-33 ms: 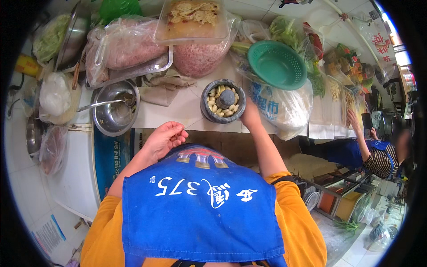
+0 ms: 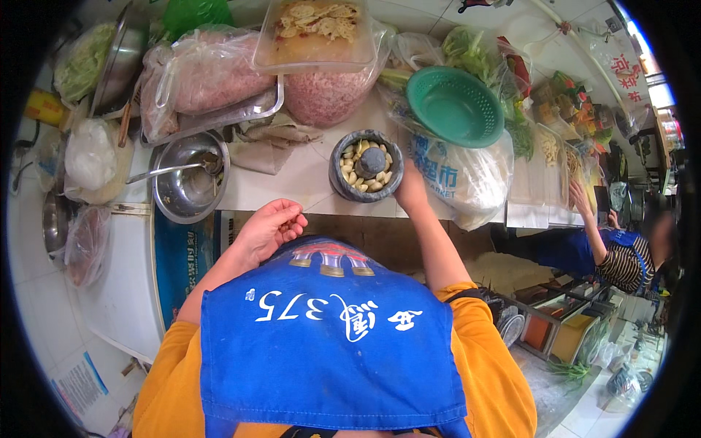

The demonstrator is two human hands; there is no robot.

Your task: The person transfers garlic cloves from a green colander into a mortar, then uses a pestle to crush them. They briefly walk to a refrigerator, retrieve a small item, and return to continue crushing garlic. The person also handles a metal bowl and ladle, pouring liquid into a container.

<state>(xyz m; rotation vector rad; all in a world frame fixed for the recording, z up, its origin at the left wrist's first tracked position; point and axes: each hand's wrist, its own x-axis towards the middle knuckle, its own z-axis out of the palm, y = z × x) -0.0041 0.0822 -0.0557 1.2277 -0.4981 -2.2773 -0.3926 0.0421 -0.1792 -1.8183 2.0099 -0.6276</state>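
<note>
A grey stone mortar (image 2: pixel 337 175) stands near the counter's front edge, filled with peeled garlic cloves (image 2: pixel 353 177). A stone pestle (image 2: pixel 372 159) rises upright among the cloves. My right hand (image 2: pixel 411 188) lies against the mortar's right side, its fingers curled round the wall and partly hidden. Left of the mortar and nearer my body, my left hand (image 2: pixel 274 228) hangs before the counter edge. Its fingers are curled with thumb and forefinger pinched together. Whatever may be between them is too small to make out.
Left of the mortar, a steel bowl (image 2: pixel 164 171) holds a ladle (image 2: pixel 175 170). Bagged minced meat (image 2: pixel 219 80) and a clear tub (image 2: pixel 314 55) crowd the back. A green colander (image 2: pixel 456 109) sits above a white plastic bag (image 2: pixel 478 179). Another person (image 2: pixel 621 255) works at far right.
</note>
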